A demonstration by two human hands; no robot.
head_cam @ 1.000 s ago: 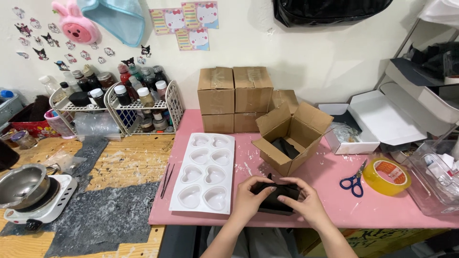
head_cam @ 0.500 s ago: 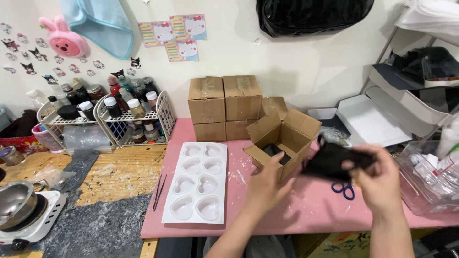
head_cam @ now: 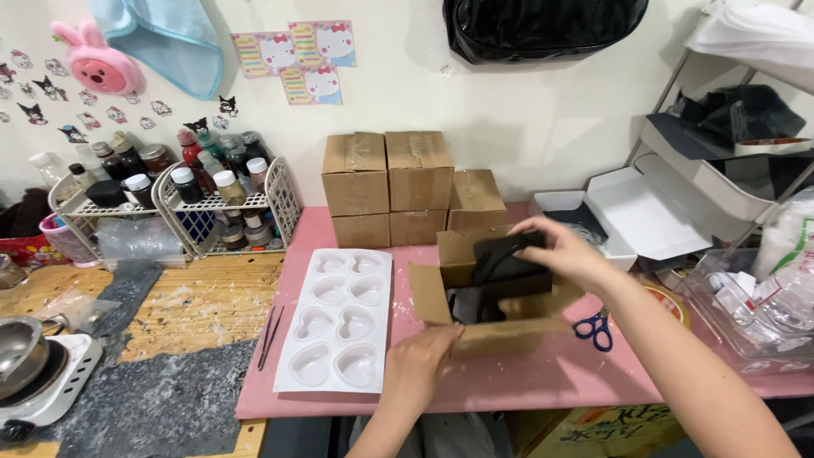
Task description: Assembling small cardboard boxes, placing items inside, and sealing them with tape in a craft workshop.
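Note:
An open brown cardboard box (head_cam: 441, 297) lies tipped toward me on the pink table top (head_cam: 526, 382). My left hand (head_cam: 420, 365) grips its near flap. My right hand (head_cam: 564, 254) holds a black pouch-like item (head_cam: 509, 267) over the box's opening, partly inside it. More black material shows inside the box. A white tray of heart-shaped moulds (head_cam: 339, 318) lies just left of the box.
Stacked closed cardboard boxes (head_cam: 390, 182) stand behind. Blue-handled scissors (head_cam: 591, 329) and a tape roll lie to the right, next to an open white box (head_cam: 644, 212) and a clear bin (head_cam: 755, 314). At left are wire racks of bottles (head_cam: 178, 199), tweezers (head_cam: 270, 335) and a small hotplate with a pot (head_cam: 25, 373).
My right hand brought the black item from the right side down into the box's opening. My left hand pulled the box toward me and tipped it, gripping its near flap.

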